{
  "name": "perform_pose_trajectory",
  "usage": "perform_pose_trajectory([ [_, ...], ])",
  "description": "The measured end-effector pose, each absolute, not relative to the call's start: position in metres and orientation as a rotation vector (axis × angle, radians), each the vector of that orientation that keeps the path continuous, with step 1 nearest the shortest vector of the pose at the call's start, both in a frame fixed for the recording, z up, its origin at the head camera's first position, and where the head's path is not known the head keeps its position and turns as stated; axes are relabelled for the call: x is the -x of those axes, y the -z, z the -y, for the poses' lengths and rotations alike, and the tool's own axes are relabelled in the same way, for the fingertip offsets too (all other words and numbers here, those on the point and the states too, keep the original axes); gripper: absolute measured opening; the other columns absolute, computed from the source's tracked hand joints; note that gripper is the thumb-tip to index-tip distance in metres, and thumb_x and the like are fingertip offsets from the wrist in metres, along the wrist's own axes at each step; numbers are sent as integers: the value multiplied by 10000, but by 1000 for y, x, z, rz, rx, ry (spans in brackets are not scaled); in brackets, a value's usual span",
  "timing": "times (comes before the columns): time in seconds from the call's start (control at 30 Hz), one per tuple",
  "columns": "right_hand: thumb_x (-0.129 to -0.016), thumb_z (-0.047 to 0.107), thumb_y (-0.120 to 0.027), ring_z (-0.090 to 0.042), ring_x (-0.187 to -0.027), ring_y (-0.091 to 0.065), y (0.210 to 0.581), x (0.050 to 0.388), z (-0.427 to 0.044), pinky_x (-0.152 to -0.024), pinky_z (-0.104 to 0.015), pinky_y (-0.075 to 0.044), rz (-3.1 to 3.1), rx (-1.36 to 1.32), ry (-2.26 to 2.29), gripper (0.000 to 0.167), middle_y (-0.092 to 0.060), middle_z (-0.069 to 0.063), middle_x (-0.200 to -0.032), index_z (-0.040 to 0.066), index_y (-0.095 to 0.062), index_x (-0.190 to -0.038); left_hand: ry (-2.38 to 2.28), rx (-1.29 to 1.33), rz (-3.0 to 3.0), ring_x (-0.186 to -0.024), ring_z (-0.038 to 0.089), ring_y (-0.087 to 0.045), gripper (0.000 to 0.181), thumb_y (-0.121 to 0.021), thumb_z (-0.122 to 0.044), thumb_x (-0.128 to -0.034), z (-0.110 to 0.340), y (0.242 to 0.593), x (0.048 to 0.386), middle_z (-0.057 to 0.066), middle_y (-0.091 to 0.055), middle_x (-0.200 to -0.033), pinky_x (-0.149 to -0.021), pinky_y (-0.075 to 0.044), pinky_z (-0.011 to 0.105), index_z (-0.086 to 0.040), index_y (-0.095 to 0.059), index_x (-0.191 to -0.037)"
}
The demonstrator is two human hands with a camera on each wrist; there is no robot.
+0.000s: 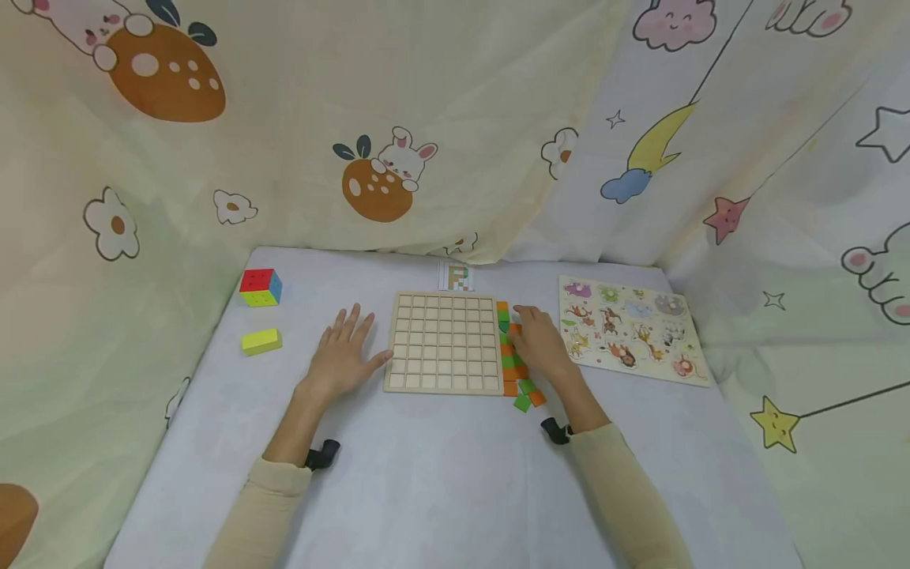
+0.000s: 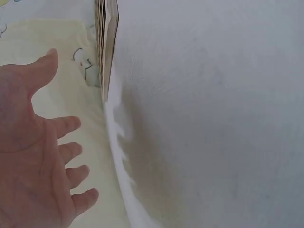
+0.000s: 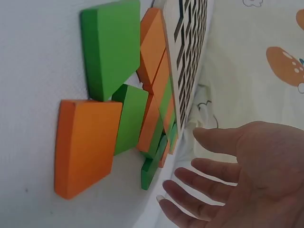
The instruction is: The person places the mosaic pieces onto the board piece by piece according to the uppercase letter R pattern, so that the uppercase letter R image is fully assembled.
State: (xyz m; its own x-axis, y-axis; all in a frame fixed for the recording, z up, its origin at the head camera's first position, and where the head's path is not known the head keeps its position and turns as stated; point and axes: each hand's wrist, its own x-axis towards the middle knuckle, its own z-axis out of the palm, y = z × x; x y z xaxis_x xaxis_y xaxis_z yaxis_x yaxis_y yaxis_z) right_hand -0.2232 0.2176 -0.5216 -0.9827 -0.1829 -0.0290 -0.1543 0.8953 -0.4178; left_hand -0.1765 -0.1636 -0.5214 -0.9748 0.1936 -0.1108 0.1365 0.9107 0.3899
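Note:
A square wooden grid board (image 1: 448,344) lies mid-table, its cells unfilled. My left hand (image 1: 344,359) is spread flat, the thumb tip at the board's left edge; in the left wrist view its fingers (image 2: 71,152) are apart and hold nothing. Along the board's right edge are several green and orange square tiles, among them a loose green tile (image 1: 522,403) and an orange tile (image 3: 90,142). Just over the upper part of these tiles is my right hand (image 1: 543,344). The right wrist view shows its fingers loosely extended, with nothing held.
Behind the board stands a small pattern card (image 1: 456,276) with coloured squares. An animal picture puzzle (image 1: 633,328) lies at right. On the left are a puzzle cube (image 1: 261,287) and a yellow block (image 1: 261,341). A printed curtain (image 1: 284,158) hangs around the table.

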Motion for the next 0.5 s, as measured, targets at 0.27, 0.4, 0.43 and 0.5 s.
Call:
perform_pose_trajectory([
  [0.27, -1022, 193, -680, -355, -1182, -639, 524, 235, -216, -993, -503, -554, -3000, 229, 675, 467, -661, -188, -1309, -5, -577, -1432, -577, -302, -2918, -1600, 423, 23, 923, -558, -627, -1007, 161, 523, 178, 183, -18, -1747, -1270, -62, 643, -73, -225, -1666],
  [0.4, -1005, 160, -705, -321, -1107, -668, 525, 240, -217, -929, -466, -582, -3004, 222, 649, 423, -688, -166, -1236, 3, -620, -1389, -578, -322, -2903, -1602, 418, 26, 922, -555, -626, -1010, 158, 525, 178, 176, -12, -1748, -1272, -65, 639, -75, -219, -1667],
  [0.43, -1000, 150, -713, -315, -1093, -672, 526, 241, -217, -920, -462, -585, -3005, 223, 650, 415, -694, -163, -1217, 4, -628, -1379, -579, -325, -2898, -1602, 417, 25, 921, -555, -625, -1010, 158, 526, 179, 175, -11, -1748, -1272, -64, 638, -75, -217, -1668],
  [0.5, -991, 141, -726, -297, -1051, -679, 527, 242, -218, -890, -446, -591, -3008, 219, 649, 403, -704, -148, -1169, 14, -644, -1365, -580, -328, -2893, -1602, 416, 21, 928, -569, -618, -1007, 157, 528, 179, 177, -15, -1748, -1272, -67, 637, -72, -214, -1668],
])
